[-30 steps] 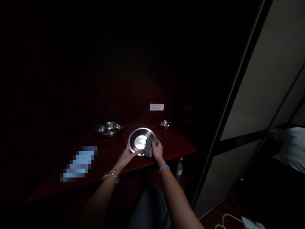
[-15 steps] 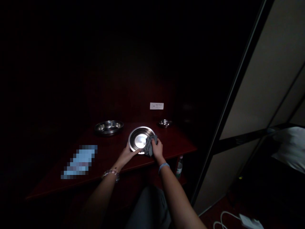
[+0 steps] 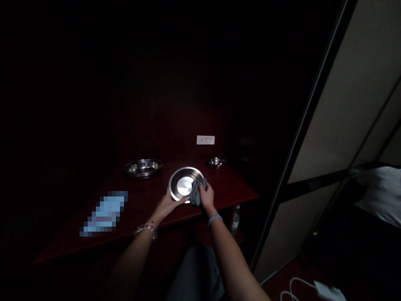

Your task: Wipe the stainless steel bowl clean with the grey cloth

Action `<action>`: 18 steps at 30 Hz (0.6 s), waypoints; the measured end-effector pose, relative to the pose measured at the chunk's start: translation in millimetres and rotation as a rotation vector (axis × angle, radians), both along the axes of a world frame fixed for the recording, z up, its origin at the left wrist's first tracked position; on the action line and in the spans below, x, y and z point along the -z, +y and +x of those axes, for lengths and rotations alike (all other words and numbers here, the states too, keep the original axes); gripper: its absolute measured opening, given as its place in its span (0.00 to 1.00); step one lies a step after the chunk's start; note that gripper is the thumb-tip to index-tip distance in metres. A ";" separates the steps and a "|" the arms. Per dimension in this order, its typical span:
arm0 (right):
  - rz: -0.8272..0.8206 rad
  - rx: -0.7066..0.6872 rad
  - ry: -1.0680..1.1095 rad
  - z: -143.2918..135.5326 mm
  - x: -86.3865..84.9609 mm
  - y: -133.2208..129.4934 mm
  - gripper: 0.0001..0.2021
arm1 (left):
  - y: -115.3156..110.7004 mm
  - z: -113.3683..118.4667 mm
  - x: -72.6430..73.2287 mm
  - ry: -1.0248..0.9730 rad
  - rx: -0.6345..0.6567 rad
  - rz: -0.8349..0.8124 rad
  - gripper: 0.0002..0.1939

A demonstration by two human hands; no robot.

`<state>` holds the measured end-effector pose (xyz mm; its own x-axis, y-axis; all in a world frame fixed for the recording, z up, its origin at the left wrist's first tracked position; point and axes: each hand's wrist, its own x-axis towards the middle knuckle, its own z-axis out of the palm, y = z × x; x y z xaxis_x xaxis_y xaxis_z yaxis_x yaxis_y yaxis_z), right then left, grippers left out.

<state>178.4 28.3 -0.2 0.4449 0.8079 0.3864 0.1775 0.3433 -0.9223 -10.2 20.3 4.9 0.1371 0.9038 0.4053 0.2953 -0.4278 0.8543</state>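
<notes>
V. dim overall, esp. upper left, almost black. Bowl [image 3: 184, 186] w/ strong glare inside; bluish patch [image 3: 105, 214] on counter [image 3: 140, 198] is pixelated.

Beaded bracelet [image 3: 149, 228], blue wristband [image 3: 215, 219], grey trousers [image 3: 192, 276]

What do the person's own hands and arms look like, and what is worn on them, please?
No sleeves or gloves show on either side. The left hand has a chunky, pale bracelet at its wrist, seemingly beaded. The right hand has a plain, narrow, light-blue band at its wrist. The light is too dim for finer detail.
</notes>
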 end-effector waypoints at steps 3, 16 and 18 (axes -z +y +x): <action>-0.003 0.005 -0.010 -0.2 -3.5 -3.7 0.13 | 1.3 -0.8 0.4 -0.005 0.000 -0.047 0.53; -0.018 0.016 -0.020 0.3 -5.9 -5.8 0.14 | 6.6 -6.8 3.8 -0.009 -0.032 -0.024 0.46; -0.017 0.017 -0.024 0.3 -5.4 -5.4 0.14 | 6.7 -6.6 4.0 -0.004 -0.034 -0.019 0.47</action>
<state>178.7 22.9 5.2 0.4495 0.8071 0.3829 0.2049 0.3241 -0.9236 -16.9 27.0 0.9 0.1050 0.9154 0.3886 0.3057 -0.4016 0.8633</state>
